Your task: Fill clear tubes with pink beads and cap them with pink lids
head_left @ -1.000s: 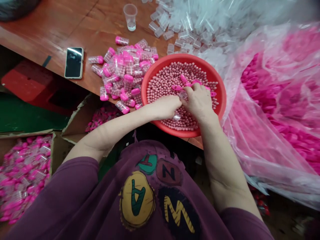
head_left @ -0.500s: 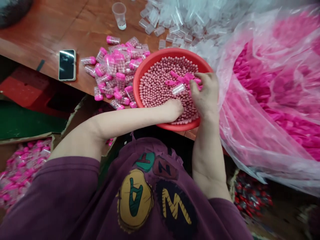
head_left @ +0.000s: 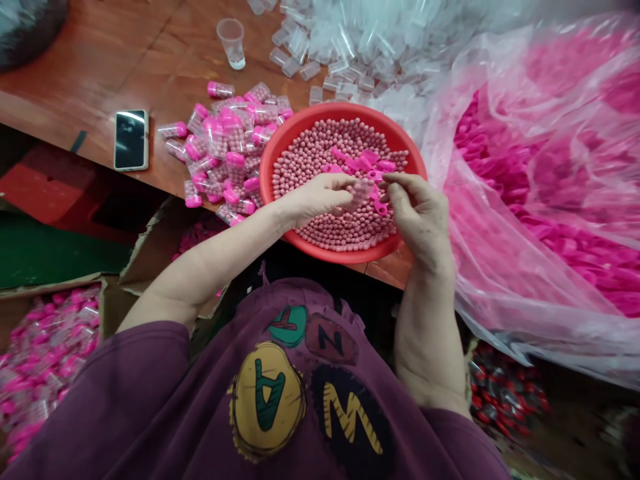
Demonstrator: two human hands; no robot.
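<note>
My left hand pinches a clear plastic tube filled with pink beads, holding it above the bowl. Facing it, my right hand has its thumb and forefinger closed at a bright pink plastic cap with a ring-shaped end; the fingers partly hide the grip. Below both hands is a red bowl of round pink beads. More pink caps lie on the beads, just beyond my fingertips.
Filled pink-capped tubes are heaped left of the bowl, near a phone. A clear cup and a pile of clear tubes sit behind. At right is a plastic bag of pink caps. Boxes of filled tubes stand lower left.
My left hand has come up out of the beads with a bead-filled tube. My right hand has drawn back from the loose caps, with a cap at its fingertips.
</note>
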